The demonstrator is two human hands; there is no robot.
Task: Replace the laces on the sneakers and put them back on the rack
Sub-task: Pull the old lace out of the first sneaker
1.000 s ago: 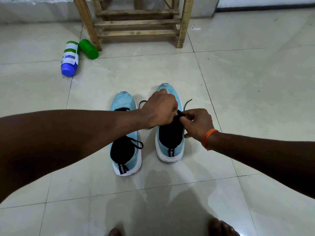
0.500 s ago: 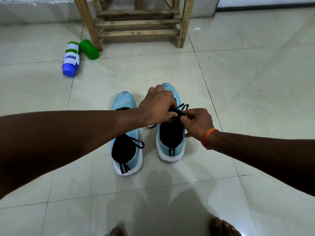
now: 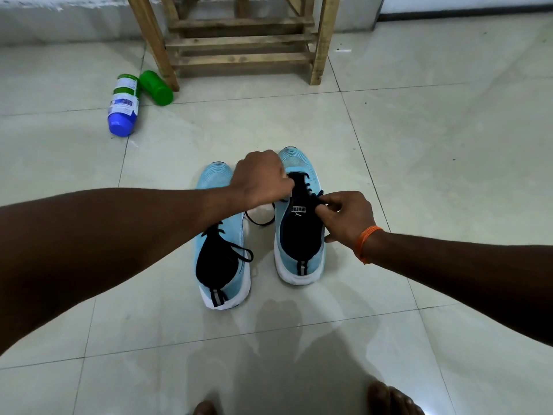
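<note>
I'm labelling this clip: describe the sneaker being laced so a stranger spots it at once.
Before the wooden rack, two light blue sneakers stand side by side on the tiled floor. It is the right sneaker, nearer the rack: the left hand and right hand hold its black lace; the left sneaker is touched by neither.

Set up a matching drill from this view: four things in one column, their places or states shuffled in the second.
1 right sneaker
2 left sneaker
3 green bottle
4 orange band

A on the right wrist
B lying by a leg of the rack
C no hand on it
D left hand and right hand at its lace

Pairs: 1-D, 2-C, 3-B, 4-A
</note>
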